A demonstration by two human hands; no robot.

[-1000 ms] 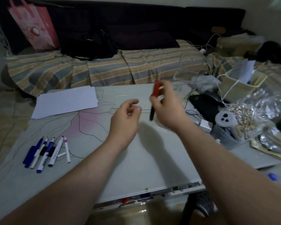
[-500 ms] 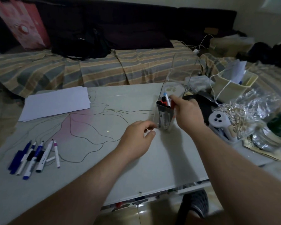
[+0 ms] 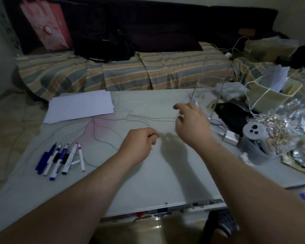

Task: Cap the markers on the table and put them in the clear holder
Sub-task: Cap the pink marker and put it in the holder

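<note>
Neither hand holds anything. The right hand (image 3: 192,124) hangs over the table (image 3: 148,182) with its fingers loosely spread and motion-blurred, just in front of the clear holder (image 3: 209,88); whether a fingertip touches the holder's wall I cannot tell. The left hand (image 3: 139,145) rests near the middle of the table, fingers curled in against the palm with nothing between them.

The holder stands at the table's far right edge, and the right hand hides its lower part, so only one white-and-blue tip (image 3: 195,102) of its contents shows. The loose markers (image 3: 60,159) lie in a row at the near left, well apart from both hands. Some show bare tips, and a small white cap (image 3: 75,162) lies among them. One white barrel carries a line of dark print, too small to read.

Beyond them lies a stack of white paper (image 3: 79,106). At the right, a white controller (image 3: 253,132) sits among crinkled plastic bags (image 3: 289,120).
</note>
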